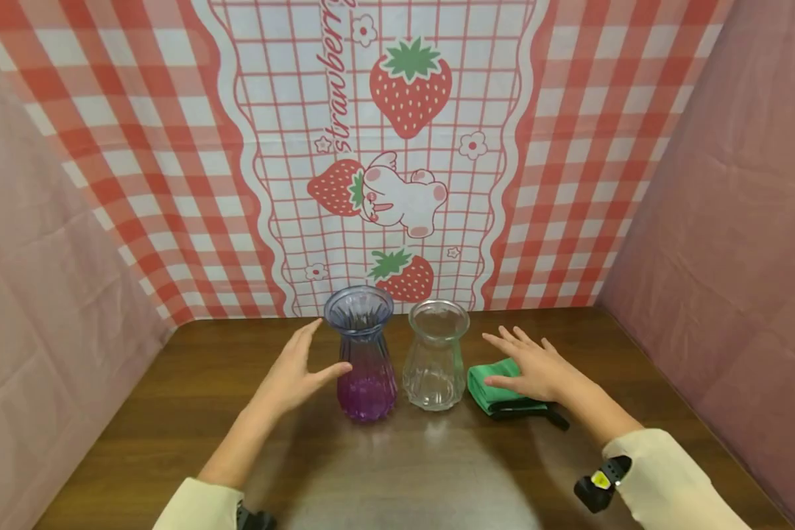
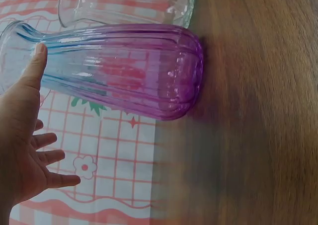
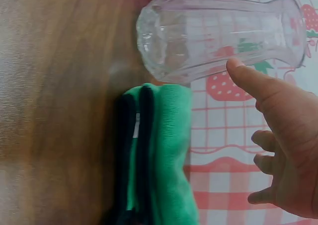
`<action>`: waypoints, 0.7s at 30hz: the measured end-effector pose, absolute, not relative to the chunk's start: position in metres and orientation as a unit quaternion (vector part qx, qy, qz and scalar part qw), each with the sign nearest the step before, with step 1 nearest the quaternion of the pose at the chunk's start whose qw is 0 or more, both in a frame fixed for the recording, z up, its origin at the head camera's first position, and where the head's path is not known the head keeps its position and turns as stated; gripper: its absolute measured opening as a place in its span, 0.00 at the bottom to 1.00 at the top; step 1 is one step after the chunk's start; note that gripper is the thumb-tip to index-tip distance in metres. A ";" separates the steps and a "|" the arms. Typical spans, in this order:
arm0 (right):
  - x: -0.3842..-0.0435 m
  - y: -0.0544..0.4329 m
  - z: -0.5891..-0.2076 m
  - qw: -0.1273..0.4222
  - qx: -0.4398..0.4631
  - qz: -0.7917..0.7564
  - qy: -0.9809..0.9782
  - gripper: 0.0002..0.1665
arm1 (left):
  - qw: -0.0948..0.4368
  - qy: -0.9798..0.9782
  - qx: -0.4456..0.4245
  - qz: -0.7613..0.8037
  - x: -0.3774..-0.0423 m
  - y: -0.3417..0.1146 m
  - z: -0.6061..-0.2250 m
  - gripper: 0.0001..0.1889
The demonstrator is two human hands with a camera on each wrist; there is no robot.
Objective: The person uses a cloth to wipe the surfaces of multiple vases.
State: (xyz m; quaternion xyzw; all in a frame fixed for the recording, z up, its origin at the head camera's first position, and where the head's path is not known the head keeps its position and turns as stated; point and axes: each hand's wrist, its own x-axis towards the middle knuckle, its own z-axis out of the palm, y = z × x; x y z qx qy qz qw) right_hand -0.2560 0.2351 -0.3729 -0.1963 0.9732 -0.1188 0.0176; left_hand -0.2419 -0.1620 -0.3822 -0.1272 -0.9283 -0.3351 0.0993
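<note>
A ribbed glass vase [image 1: 366, 368], blue at the flared rim and purple at the base, stands upright on the table. Just left of it is my left hand [image 1: 299, 372], fingers spread, its thumb overlapping the vase in the head and left wrist views. To the right of the purple vase stands a clear glass vase [image 1: 435, 368] of similar shape, slightly shorter. My right hand [image 1: 536, 368] hovers over a folded green cloth [image 1: 486, 394] with dark edging, thumb extended toward the clear vase. Both hands hold nothing.
The brown wooden table [image 1: 384, 478] runs back to a red-and-white checked strawberry backdrop [image 1: 570, 147] close behind the vases. Pink fabric walls [image 1: 735, 243] flank both sides. A dark strap end [image 1: 556, 419] sticks out by the cloth.
</note>
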 end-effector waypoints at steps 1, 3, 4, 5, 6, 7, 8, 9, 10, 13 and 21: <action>-0.256 0.236 -0.376 0.021 -0.198 -0.119 0.973 0.47 | 0.095 -0.925 -0.127 -0.344 -0.242 -0.161 -0.383 0.54; -0.255 0.236 -0.381 0.028 -0.200 -0.119 0.972 0.46 | 0.090 -0.922 -0.126 -0.356 -0.244 -0.158 -0.384 0.54; -0.254 0.237 -0.383 0.032 -0.200 -0.120 0.972 0.46 | 0.089 -0.921 -0.127 -0.359 -0.244 -0.157 -0.385 0.54; -0.254 0.238 -0.385 0.038 -0.201 -0.120 0.972 0.46 | 0.088 -0.920 -0.127 -0.361 -0.244 -0.156 -0.385 0.55; -0.253 0.238 -0.387 0.043 -0.200 -0.120 0.971 0.46 | 0.084 -0.919 -0.126 -0.364 -0.245 -0.155 -0.385 0.55; -0.253 0.238 -0.389 0.048 -0.200 -0.119 0.971 0.46 | 0.081 -0.919 -0.124 -0.365 -0.245 -0.154 -0.386 0.55; -0.253 0.238 -0.392 0.052 -0.200 -0.117 0.971 0.45 | 0.079 -0.919 -0.123 -0.367 -0.245 -0.154 -0.386 0.56; -0.253 0.239 -0.394 0.056 -0.202 -0.114 0.971 0.45 | 0.077 -0.919 -0.122 -0.368 -0.245 -0.153 -0.386 0.56; -0.253 0.239 -0.397 0.057 -0.204 -0.109 0.971 0.45 | 0.075 -0.918 -0.121 -0.370 -0.245 -0.152 -0.386 0.56; -0.253 0.240 -0.405 0.060 -0.213 -0.097 0.970 0.45 | 0.074 -0.917 -0.121 -0.373 -0.246 -0.151 -0.387 0.57; -0.251 0.236 -0.420 0.070 -0.212 -0.099 0.970 0.50 | 0.088 -0.912 -0.129 -0.380 -0.248 -0.150 -0.392 0.56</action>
